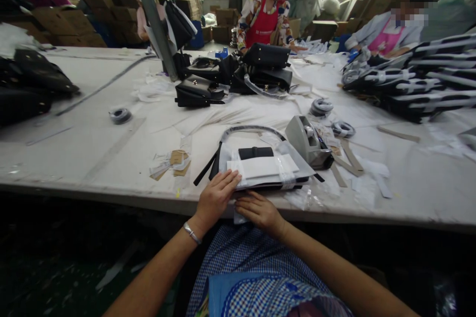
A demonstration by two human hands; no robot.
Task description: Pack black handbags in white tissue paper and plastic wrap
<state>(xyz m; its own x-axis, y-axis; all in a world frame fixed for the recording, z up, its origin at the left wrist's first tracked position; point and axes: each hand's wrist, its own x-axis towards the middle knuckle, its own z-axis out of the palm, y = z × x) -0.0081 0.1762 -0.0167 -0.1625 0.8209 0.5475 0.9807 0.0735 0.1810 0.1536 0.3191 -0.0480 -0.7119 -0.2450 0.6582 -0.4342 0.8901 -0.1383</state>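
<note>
Left hand (pixel 217 193) lies flat, right hand (pixel 258 210) pinches white paper (pixel 265 166) over the black bag (pixel 256 152); looks half wrapped, handle (pixel 250 128) bare.

We are noting bare forearms behind the left hand (pixel 217 197) and the right hand (pixel 260 212). A thin silver-coloured bangle (pixel 192 233) is circling the left wrist. A blue-and-white gingham garment (pixel 256 257) is covering the lap in small checks, its cloth rumpling. Over it, low down, a plain blue panel (pixel 223 302) is showing, edged with a white wavy line.
</note>
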